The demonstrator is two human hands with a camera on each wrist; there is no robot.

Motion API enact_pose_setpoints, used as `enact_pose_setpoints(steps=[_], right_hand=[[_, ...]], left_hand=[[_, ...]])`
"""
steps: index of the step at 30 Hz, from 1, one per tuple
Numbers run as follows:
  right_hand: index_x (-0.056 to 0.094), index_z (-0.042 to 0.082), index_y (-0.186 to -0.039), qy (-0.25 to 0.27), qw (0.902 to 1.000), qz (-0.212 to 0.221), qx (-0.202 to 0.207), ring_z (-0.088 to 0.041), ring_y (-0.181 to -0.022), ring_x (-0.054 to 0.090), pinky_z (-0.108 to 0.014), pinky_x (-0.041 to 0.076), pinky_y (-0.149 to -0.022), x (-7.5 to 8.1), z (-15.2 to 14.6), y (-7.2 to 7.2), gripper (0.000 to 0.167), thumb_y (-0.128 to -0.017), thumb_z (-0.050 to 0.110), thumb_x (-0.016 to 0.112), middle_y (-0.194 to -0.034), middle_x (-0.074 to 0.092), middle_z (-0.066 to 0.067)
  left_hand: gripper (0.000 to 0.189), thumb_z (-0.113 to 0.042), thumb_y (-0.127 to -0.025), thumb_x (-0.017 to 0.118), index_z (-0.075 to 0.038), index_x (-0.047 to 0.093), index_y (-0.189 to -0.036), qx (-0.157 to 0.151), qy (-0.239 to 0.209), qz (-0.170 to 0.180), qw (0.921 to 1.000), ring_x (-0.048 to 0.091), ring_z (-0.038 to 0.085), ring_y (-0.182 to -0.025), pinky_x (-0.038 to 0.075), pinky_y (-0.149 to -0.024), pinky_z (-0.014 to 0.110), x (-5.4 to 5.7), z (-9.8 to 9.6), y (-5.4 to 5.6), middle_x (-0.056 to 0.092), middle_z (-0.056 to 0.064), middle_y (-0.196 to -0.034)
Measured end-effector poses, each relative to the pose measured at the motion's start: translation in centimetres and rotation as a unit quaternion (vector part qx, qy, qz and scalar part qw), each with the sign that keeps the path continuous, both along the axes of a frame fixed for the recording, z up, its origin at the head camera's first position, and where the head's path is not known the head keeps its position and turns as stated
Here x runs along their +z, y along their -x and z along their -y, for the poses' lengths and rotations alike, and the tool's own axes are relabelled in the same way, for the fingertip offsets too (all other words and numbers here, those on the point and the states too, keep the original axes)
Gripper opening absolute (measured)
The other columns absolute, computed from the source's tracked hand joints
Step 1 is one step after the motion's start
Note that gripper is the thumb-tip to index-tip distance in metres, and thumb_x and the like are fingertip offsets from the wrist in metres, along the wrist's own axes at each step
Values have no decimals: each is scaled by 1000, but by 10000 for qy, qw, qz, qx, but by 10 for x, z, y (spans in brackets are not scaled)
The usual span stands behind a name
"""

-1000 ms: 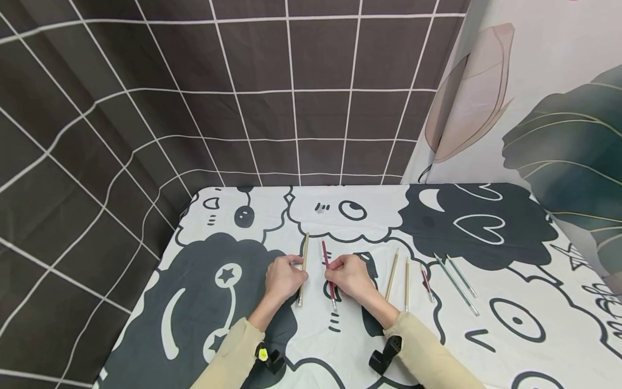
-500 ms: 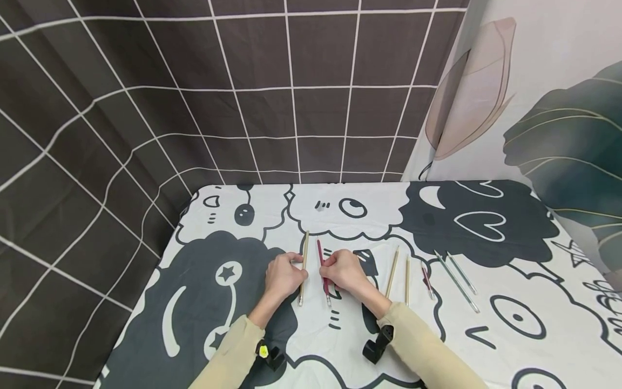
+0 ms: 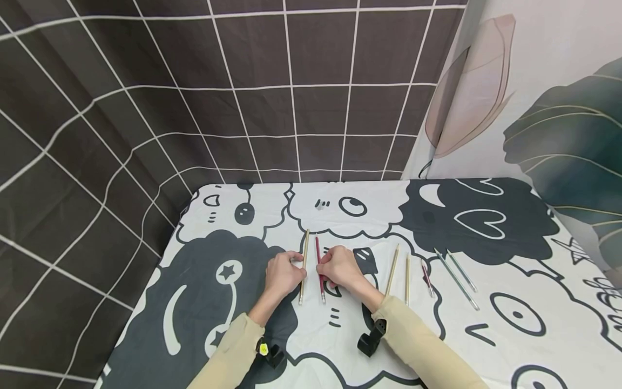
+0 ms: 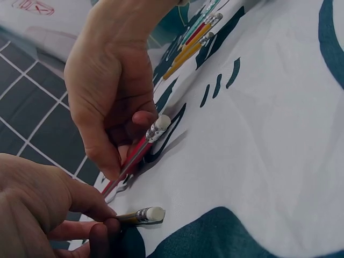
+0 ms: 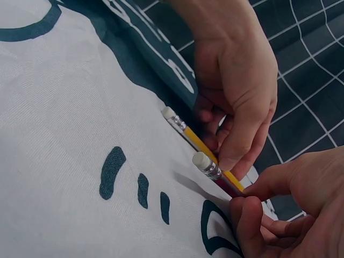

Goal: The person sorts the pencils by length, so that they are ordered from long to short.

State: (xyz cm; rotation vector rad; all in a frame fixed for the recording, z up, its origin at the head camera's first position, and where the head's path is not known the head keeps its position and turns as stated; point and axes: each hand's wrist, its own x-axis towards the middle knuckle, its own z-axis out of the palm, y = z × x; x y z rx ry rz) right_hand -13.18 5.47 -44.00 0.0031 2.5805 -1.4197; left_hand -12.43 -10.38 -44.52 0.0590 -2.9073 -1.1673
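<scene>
My left hand pinches a yellow pencil between thumb and fingers, its white eraser pointing toward me. Just to the right, my right hand pinches a red pencil by its middle. Both pencils run nearly side by side with a narrow gap, eraser ends at the front. In the right wrist view the red pencil is in front of the yellow pencil, and its eraser end is raised off the cloth. Fingers hide the middle of each pencil.
To the right lie two more yellow pencils, a short-looking red pencil and two green pencils. A cartoon-print cloth covers the table. A dark grid curtain hangs behind and at the left.
My right hand has moved left with the red pencil, bringing it closer to the yellow one and turning it slightly. The left hand has stayed almost still.
</scene>
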Motion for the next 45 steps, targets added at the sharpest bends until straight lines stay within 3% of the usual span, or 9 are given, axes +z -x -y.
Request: enact_pose_setpoints(steps=[11,20,37,45], right_hand=[[67,-1,-78,22,10000,-5,91,-12,-38,58,-25,47,-40,2,3,2,6,-81,0,72,-53,62,-4],[66,-4,-74,321,9992,15,222,-16,-42,62,-28,52,-43,1,6,5,9,-81,-6,70,-52,62,-6],[65,-2,-70,335,9990,-20,283,-16,-43,64,-25,51,-44,3,7,10,13,-81,-6,71,-52,63,-5],[65,-4,-73,344,9988,103,320,-16,-44,64,-25,52,-45,1,9,7,11,-81,-7,70,-52,63,-6]], left_hand=[[26,-3,-73,73,-6,77,-98,8,6,-20,10000,58,13,-58,48,-66,40,0,1,0,63,-4,-60],[26,-2,-75,72,-5,76,-100,-62,-103,-28,9999,56,5,-41,51,-68,38,0,2,0,59,-9,-49],[24,-4,-77,71,-5,76,-100,-190,-275,7,9994,57,4,-42,46,-57,31,3,2,5,59,-10,-49],[24,-3,-77,71,-5,76,-100,-170,-285,136,9994,57,5,-42,45,-55,30,2,4,2,59,-10,-49]])
